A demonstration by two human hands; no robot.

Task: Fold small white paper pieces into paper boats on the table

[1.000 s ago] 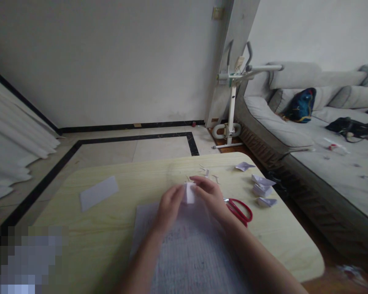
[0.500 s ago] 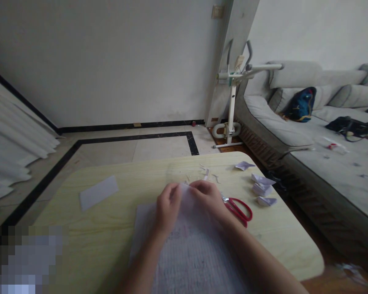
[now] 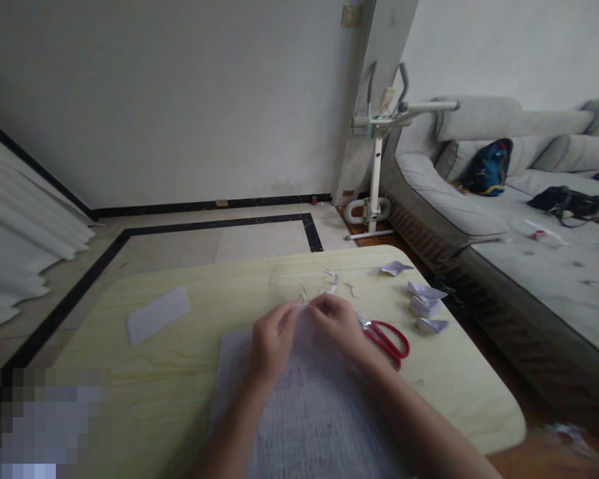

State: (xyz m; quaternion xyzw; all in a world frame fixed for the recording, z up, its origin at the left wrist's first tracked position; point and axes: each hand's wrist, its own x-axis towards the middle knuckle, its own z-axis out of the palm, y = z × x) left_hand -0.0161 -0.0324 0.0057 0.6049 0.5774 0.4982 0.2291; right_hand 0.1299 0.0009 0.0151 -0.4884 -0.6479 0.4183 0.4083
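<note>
A small folded piece of white paper [image 3: 302, 305] is pinched between my two hands, showing only as a thin pale edge at the fingertips. My left hand [image 3: 274, 336] grips its left side with thumb and fingers pressed together. On its right side, my right hand [image 3: 335, 322] pinches it with curled fingers. Both hands hover over a large sheet of paper [image 3: 304, 426] with faint writing and lines. Red-handled scissors [image 3: 389, 342] lie just right of my right hand, their blades partly hidden behind it. Thin paper scraps [image 3: 333, 285] are scattered beyond my fingers.
Several folded paper pieces [image 3: 426, 305] sit along the right side of the wooden table [image 3: 170, 379]. A white paper rectangle [image 3: 158, 314] lies at the left. Beyond the table's right edge stands a grey sofa [image 3: 454, 206], with a white exercise machine [image 3: 376, 166] behind.
The folded paper showed an upright white face between the hands a second ago; now only a thin edge shows. The fingertips have shifted slightly, and the view has tilted a little.
</note>
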